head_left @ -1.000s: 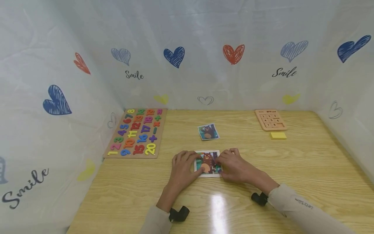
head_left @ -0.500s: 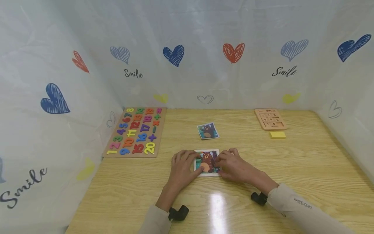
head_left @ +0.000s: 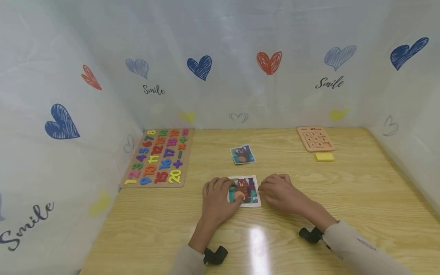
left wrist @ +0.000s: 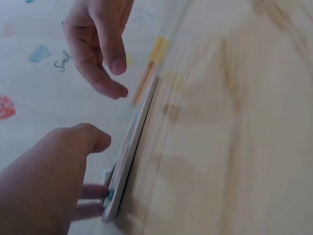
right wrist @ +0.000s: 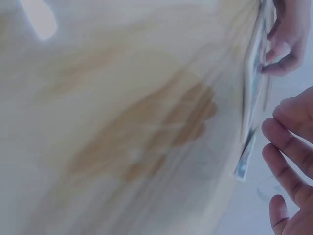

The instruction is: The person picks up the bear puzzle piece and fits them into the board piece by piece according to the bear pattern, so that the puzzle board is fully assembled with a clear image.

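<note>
A small white-framed bear jigsaw puzzle (head_left: 255, 191) lies flat on the wooden table, its picture pieces fitted together. My left hand (head_left: 218, 198) is at its left side, partly covering it. Seen in the left wrist view, the fingertips of this hand touch the puzzle (left wrist: 131, 147) near one end while the thumb stands raised off it. Just right of the frame, my right hand (head_left: 282, 193) hovers with loosely bent fingers. The right wrist view shows the right hand (right wrist: 293, 161) holding nothing and apart from the puzzle (right wrist: 252, 78). A bear picture card (head_left: 243, 154) lies beyond the puzzle.
A board of coloured numbers (head_left: 156, 158) lies at the back left. At the back right are a wooden number slide puzzle (head_left: 315, 139) and a small yellow block (head_left: 324, 157). White curtains with hearts (head_left: 269, 63) enclose the table's back and sides.
My right hand has come off the puzzle's right side and moved right, uncovering the pieces there. My left hand stays at the left side. The head view has shifted slightly.
</note>
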### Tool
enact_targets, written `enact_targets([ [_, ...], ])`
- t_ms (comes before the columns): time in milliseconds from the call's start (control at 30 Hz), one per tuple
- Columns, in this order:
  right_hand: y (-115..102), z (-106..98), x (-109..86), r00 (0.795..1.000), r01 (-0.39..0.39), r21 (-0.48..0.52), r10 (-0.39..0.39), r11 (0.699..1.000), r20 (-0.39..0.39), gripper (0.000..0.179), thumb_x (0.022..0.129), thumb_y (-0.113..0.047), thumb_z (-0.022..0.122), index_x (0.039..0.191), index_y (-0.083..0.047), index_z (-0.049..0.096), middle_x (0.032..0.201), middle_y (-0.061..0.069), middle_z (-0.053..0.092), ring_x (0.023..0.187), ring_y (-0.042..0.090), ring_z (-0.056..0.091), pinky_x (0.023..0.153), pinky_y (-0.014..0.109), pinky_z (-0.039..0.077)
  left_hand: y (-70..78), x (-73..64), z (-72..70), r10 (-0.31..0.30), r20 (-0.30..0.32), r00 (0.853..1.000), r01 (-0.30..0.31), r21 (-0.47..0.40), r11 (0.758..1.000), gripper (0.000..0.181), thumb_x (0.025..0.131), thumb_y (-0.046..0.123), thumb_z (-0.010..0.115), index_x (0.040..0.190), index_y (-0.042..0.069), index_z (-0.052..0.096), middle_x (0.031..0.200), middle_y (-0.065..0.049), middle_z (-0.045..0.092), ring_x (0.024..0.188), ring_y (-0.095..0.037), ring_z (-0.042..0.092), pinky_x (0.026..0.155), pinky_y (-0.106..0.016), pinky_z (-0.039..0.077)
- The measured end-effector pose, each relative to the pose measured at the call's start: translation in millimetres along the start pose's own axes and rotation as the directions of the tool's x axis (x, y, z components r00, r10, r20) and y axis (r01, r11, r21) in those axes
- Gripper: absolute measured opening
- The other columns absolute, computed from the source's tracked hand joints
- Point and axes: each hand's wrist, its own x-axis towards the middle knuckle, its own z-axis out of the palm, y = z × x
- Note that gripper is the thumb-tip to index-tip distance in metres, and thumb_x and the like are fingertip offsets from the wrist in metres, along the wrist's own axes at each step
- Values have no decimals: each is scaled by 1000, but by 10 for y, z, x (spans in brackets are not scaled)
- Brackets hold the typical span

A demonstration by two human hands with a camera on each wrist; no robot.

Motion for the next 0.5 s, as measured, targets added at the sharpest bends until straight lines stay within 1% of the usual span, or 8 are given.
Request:
enact_targets([
  [67,26,-5,-59,1000,-13,7,13,1000,-18,16,87,-10,72,102,-13,76,105,0,69,104,23,59,86,51,36,33,10,29,-24,-15,1000,25,37,999,58,88,68,55,124,24,64,134,2,56,133,-31,40,112,-56,25],
  [167,59,7,-142,1000,-25,9,25,1000,-15,14,88,-10,72,101,-14,76,104,-2,69,103,22,60,85,48,37,66,26,66,-62,-18,998,64,96,993,71,85,78,49,128,23,62,135,0,54,133,-32,39,112,-58,23],
  [267,86,20,-212,999,-33,20,33,999,-9,14,88,-9,72,101,-15,76,103,-3,69,102,21,60,85,47,36,87,28,88,-87,-22,996,89,129,988,78,82,81,50,131,22,60,135,-2,52,134,-33,38,112,-61,22],
  [400,109,42,-271,999,-31,23,32,999,-22,16,88,-8,71,101,-15,76,104,-3,69,103,21,60,86,49,37,87,12,100,-108,-32,994,112,139,984,79,80,81,54,132,21,60,135,-2,52,134,-33,38,112,-62,21],
  [500,110,48,-297,998,-45,13,45,999,-41,17,87,-8,72,102,-14,75,104,-2,69,103,22,61,88,51,37,72,-6,113,-118,-29,993,121,104,987,76,81,79,55,131,21,60,137,-2,50,136,-33,35,113,-62,19],
])
